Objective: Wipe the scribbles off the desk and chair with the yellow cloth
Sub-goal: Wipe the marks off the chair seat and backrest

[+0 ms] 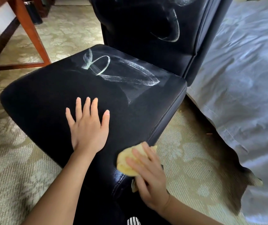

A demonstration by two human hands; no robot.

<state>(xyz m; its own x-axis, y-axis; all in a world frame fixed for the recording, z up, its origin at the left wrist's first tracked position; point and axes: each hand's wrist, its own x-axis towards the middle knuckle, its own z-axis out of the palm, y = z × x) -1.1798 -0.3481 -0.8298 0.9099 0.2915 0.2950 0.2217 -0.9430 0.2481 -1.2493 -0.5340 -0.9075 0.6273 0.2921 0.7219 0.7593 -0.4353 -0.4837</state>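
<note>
Wiping the chair seat [40,103] is the step under way: the left hand [87,127] is lying flat on its middle, fingers spread, while the right hand [148,172] is curling round the bunched yellow cloth [126,161] at its near right corner. Next, I judge, the cloth is needing a firm sweep to the scribbles [118,70] on the seat's far half. They are forming loops, nothing readable.

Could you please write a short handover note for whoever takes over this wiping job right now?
Left hand: open, flat on the chair seat.
Right hand: holds the yellow cloth on the seat's near right corner.
Done: the seat's near part shows no marks.
To do: smeared seat scribble, backrest scribble; the desk shows only its legs, top unseen.
</note>
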